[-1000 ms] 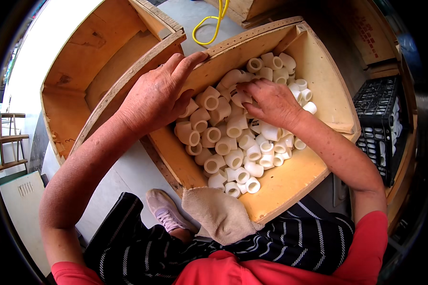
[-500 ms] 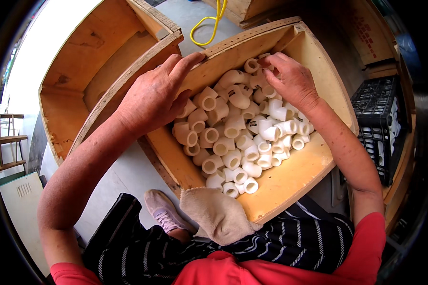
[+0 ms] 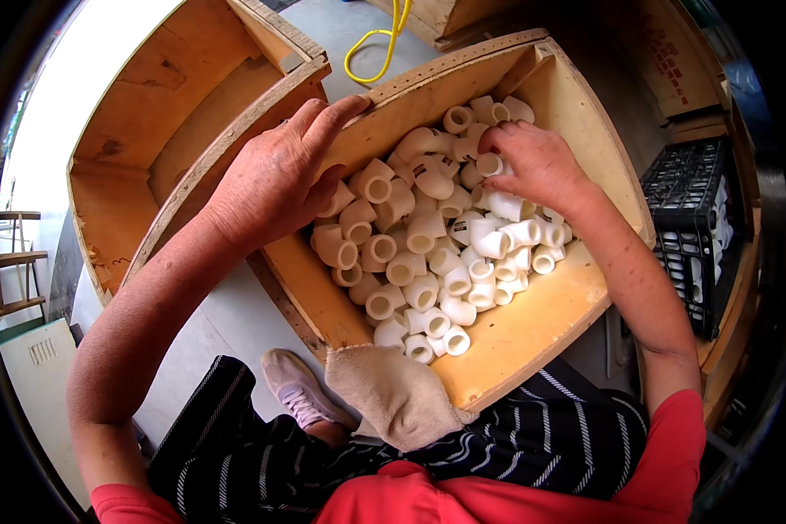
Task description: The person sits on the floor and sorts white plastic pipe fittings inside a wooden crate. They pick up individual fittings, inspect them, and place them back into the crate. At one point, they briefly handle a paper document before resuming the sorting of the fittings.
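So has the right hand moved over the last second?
Yes. The right hand went from mid-pile toward the far corner of the wooden box.

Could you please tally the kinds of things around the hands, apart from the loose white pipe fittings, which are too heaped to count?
Wooden crates: 2, one with fittings, one beside it
Black plastic crate: 1
Yellow cable: 1
Beige cloth: 1
Hands: 2, left hand, right hand
Total: 7

I see white pipe elbows (image 3: 428, 253) heaped loosely in the wooden crate (image 3: 533, 323), short bent fittings with open round ends pointing every way. The pile fills the crate's far and middle part, leaving its near floor bare.
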The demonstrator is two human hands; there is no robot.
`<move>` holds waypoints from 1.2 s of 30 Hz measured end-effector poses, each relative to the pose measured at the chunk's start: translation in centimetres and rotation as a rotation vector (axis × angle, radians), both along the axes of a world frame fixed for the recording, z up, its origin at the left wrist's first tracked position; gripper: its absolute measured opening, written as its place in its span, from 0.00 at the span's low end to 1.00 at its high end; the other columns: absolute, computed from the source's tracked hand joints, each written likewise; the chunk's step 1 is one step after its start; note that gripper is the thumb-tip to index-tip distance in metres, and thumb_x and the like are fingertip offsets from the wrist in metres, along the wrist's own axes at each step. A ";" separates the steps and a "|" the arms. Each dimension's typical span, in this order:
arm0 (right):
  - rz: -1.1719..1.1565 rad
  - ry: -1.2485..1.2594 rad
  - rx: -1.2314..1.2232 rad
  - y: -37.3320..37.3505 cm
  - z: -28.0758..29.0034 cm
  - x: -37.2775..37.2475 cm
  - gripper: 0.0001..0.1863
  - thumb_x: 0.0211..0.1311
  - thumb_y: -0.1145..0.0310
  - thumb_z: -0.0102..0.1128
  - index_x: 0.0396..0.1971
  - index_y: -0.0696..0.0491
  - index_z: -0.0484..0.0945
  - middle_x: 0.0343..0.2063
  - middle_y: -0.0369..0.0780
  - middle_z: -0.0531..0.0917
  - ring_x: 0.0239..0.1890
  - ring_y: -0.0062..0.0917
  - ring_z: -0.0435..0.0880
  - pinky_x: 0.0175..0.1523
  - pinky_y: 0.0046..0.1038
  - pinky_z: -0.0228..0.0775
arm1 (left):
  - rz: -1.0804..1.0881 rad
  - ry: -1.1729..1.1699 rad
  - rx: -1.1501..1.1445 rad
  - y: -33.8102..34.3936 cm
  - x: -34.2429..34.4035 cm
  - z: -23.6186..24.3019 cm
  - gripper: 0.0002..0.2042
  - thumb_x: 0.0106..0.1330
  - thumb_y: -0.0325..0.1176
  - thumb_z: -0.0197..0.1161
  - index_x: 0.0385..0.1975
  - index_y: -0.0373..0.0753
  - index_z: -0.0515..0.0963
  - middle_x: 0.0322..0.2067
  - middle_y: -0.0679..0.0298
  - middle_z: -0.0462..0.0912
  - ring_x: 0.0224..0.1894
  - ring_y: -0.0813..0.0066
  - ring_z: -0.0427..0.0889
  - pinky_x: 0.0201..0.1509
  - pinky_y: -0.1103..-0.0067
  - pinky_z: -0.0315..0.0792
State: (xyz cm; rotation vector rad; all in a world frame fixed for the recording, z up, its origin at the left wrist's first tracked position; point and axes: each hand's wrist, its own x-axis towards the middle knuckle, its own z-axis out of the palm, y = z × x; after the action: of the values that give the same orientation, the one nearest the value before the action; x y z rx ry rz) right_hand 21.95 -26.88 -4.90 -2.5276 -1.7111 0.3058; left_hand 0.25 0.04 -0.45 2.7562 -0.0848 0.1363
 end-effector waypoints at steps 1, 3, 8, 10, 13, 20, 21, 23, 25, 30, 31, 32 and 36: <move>0.003 -0.016 -0.002 -0.1 -0.3 0.0 0.20 0.55 0.54 0.69 0.43 0.49 0.80 0.39 0.38 0.84 0.50 0.33 0.82 0.53 0.35 0.77 | 0.005 0.029 -0.007 0.0 0.1 0.2 0.37 0.59 0.24 0.65 0.71 0.45 0.59 0.51 0.52 0.75 0.50 0.47 0.80 0.51 0.61 0.79; 0.014 -0.046 0.000 0.1 -0.5 -0.2 0.21 0.54 0.53 0.69 0.44 0.50 0.80 0.39 0.39 0.84 0.49 0.34 0.83 0.53 0.36 0.77 | 0.002 0.023 -0.004 -0.1 0.1 0.2 0.37 0.59 0.24 0.65 0.71 0.46 0.59 0.51 0.52 0.75 0.50 0.47 0.80 0.51 0.61 0.79; -0.249 0.270 0.068 1.4 1.2 -1.1 0.16 0.58 0.61 0.67 0.43 0.53 0.80 0.35 0.41 0.85 0.38 0.33 0.85 0.47 0.34 0.78 | -0.007 -0.021 -0.004 0.1 -0.1 -0.1 0.37 0.57 0.26 0.65 0.70 0.46 0.60 0.45 0.53 0.74 0.47 0.49 0.81 0.47 0.61 0.78; -0.307 0.447 0.061 1.2 0.8 -0.8 0.17 0.59 0.60 0.66 0.44 0.54 0.81 0.34 0.42 0.85 0.38 0.32 0.86 0.46 0.33 0.78 | -0.006 -0.031 0.008 0.0 -0.1 -0.2 0.37 0.57 0.25 0.65 0.70 0.46 0.60 0.45 0.53 0.74 0.47 0.50 0.81 0.46 0.61 0.78; -0.309 0.420 -0.110 0.7 -0.3 -0.5 0.18 0.61 0.57 0.64 0.47 0.51 0.82 0.36 0.41 0.86 0.40 0.32 0.86 0.47 0.32 0.78 | -0.013 -0.036 0.003 0.1 -0.1 -0.2 0.37 0.57 0.25 0.65 0.70 0.46 0.60 0.45 0.53 0.74 0.47 0.50 0.81 0.46 0.61 0.78; -0.144 0.202 -0.001 0.4 -0.2 -1.3 0.18 0.62 0.54 0.63 0.47 0.47 0.84 0.41 0.38 0.83 0.45 0.33 0.84 0.50 0.35 0.77 | -0.013 -0.044 -0.003 0.1 0.0 -0.3 0.37 0.57 0.25 0.66 0.70 0.46 0.60 0.44 0.53 0.74 0.47 0.50 0.81 0.45 0.60 0.79; -0.117 0.178 -0.013 0.7 0.0 -1.9 0.18 0.62 0.54 0.64 0.47 0.47 0.84 0.42 0.38 0.82 0.45 0.34 0.84 0.50 0.36 0.77 | -0.011 -0.038 -0.003 0.1 0.0 -0.3 0.37 0.57 0.25 0.66 0.70 0.46 0.60 0.44 0.53 0.74 0.47 0.50 0.81 0.45 0.60 0.79; -0.080 0.116 -0.069 1.0 0.1 -2.6 0.19 0.61 0.53 0.66 0.47 0.47 0.84 0.43 0.39 0.81 0.45 0.34 0.84 0.50 0.37 0.77 | -0.007 -0.027 -0.002 0.0 -0.1 -0.2 0.37 0.58 0.25 0.66 0.70 0.46 0.60 0.44 0.53 0.74 0.47 0.50 0.81 0.45 0.60 0.79; -0.055 0.037 -0.154 1.3 0.0 -2.9 0.21 0.59 0.52 0.68 0.49 0.46 0.84 0.44 0.39 0.81 0.45 0.34 0.83 0.51 0.37 0.77 | -0.012 -0.030 -0.002 0.1 0.0 -0.1 0.37 0.58 0.25 0.66 0.70 0.47 0.60 0.44 0.53 0.74 0.47 0.50 0.81 0.45 0.61 0.79; -0.020 0.160 -0.083 0.7 -0.2 -2.2 0.20 0.55 0.60 0.67 0.48 0.47 0.82 0.45 0.39 0.79 0.46 0.34 0.83 0.51 0.37 0.77 | -0.014 -0.041 -0.003 0.1 0.0 -0.3 0.37 0.58 0.26 0.66 0.70 0.47 0.60 0.44 0.54 0.74 0.47 0.50 0.81 0.45 0.61 0.79; -0.004 0.207 -0.041 0.5 -0.3 -1.9 0.20 0.54 0.61 0.67 0.48 0.48 0.82 0.45 0.40 0.79 0.45 0.34 0.83 0.51 0.37 0.77 | -0.017 -0.048 -0.006 0.1 -0.1 -0.2 0.37 0.58 0.26 0.66 0.70 0.47 0.60 0.44 0.53 0.74 0.47 0.50 0.81 0.46 0.61 0.79; -0.020 0.241 -0.058 0.3 -0.2 -1.7 0.19 0.54 0.62 0.65 0.47 0.48 0.81 0.44 0.40 0.79 0.45 0.34 0.83 0.51 0.37 0.77 | -0.020 -0.055 -0.008 0.1 -0.1 -0.2 0.37 0.58 0.26 0.66 0.70 0.47 0.60 0.45 0.53 0.74 0.47 0.50 0.81 0.46 0.61 0.79; -0.031 0.287 -0.058 -0.1 0.1 -1.3 0.20 0.54 0.63 0.63 0.49 0.48 0.81 0.43 0.40 0.80 0.45 0.34 0.83 0.51 0.36 0.77 | -0.016 -0.041 -0.002 0.2 0.0 -0.4 0.37 0.57 0.26 0.65 0.70 0.46 0.60 0.45 0.53 0.74 0.48 0.50 0.81 0.46 0.61 0.79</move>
State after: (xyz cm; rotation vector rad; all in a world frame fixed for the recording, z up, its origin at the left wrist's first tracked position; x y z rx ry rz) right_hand 20.60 -26.94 -4.83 -2.4031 -1.5732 0.6876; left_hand 0.22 0.24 -0.87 2.7509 -0.1174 0.1885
